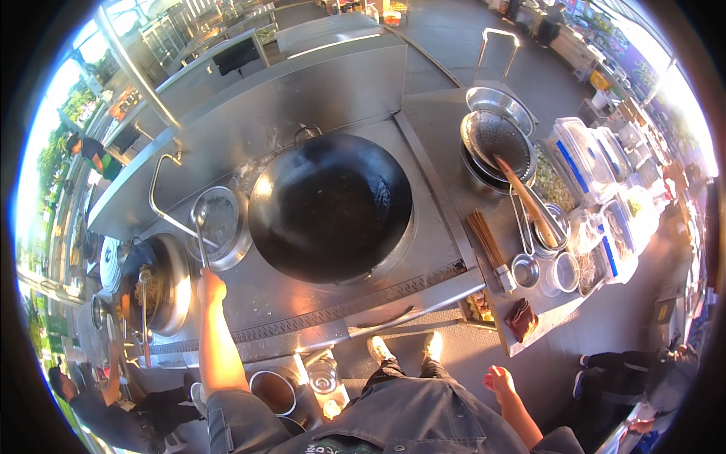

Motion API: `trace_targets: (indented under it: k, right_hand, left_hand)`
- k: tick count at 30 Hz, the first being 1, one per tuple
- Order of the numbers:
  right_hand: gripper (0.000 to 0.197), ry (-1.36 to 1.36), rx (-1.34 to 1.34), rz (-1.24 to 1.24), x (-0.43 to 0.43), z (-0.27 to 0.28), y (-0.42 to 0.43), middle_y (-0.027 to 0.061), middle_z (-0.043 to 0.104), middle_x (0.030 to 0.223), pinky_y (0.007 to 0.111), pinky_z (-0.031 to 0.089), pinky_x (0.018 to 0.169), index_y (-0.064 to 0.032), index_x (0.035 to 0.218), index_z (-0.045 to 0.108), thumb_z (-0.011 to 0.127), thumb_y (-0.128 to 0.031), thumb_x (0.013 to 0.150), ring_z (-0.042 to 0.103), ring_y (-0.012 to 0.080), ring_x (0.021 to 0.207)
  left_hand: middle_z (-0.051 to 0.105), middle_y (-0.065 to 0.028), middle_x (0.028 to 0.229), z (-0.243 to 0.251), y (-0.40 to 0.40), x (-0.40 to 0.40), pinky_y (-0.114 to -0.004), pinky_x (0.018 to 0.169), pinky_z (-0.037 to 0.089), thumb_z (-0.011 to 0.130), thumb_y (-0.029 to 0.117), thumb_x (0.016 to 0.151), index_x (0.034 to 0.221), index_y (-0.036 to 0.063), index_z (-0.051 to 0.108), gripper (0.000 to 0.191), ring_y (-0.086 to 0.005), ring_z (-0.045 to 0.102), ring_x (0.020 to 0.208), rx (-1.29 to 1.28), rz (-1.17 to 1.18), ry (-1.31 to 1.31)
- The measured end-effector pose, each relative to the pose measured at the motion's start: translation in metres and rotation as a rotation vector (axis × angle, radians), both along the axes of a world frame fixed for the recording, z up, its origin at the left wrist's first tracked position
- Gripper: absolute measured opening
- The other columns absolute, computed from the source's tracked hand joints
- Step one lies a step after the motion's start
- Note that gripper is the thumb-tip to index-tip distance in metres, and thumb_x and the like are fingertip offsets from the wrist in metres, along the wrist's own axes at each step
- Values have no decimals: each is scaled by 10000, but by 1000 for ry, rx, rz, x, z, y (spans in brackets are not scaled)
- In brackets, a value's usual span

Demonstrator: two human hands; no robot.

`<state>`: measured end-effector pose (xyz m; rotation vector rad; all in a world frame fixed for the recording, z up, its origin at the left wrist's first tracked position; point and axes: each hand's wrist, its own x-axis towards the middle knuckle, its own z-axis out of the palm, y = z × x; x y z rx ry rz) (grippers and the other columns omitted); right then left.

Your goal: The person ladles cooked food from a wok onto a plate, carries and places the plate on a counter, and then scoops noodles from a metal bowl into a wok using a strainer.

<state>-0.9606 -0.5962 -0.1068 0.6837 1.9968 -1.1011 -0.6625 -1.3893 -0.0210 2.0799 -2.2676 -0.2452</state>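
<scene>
My left hand grips the handle of a metal ladle, whose bowl reaches into a round metal basin of water. A curved metal tap extends over that basin. To its right, a large dark wok sits on the steel range, with a small wet patch inside. My right hand hangs at my side, away from the range, its fingers loosely curled; nothing shows in it. Another wok with noodle-like food and a ladle stands at the left.
The right side table holds a perforated strainer, a bamboo brush, a small metal pot, a folded brown cloth and lidded plastic boxes. A bucket stands below the range. Other people are at far left and right.
</scene>
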Motion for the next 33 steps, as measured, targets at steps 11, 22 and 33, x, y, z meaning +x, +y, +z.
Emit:
trace_targets:
  k: [11, 22, 33]
  right_hand:
    - [300, -51, 102, 64, 4, -11, 8, 110, 649, 874, 342, 547, 646, -60, 1130, 542, 559, -308, 963, 649, 211, 696]
    - [273, -8, 96, 23, 25, 0, 8, 103, 654, 876, 345, 546, 650, -74, 1120, 564, 553, -300, 967, 646, 203, 699]
    - [288, -20, 109, 107, 15, 3, 35, 91, 646, 862, 333, 536, 646, -73, 1127, 557, 544, -313, 969, 638, 194, 699]
  left_hand:
    - [500, -31, 621, 79, -9, -55, -229, 356, 358, 572, 142, 868, 827, 126, 482, 101, -96, 444, 422, 583, 305, 1233]
    - [561, -70, 655, -20, -13, 47, -276, 367, 404, 580, 129, 855, 992, 86, 540, 149, -154, 512, 444, 438, 95, 651]
    - [559, -42, 733, 4, 175, 93, -203, 346, 378, 507, 218, 964, 1123, 88, 594, 223, -88, 460, 434, 839, 366, 1873]
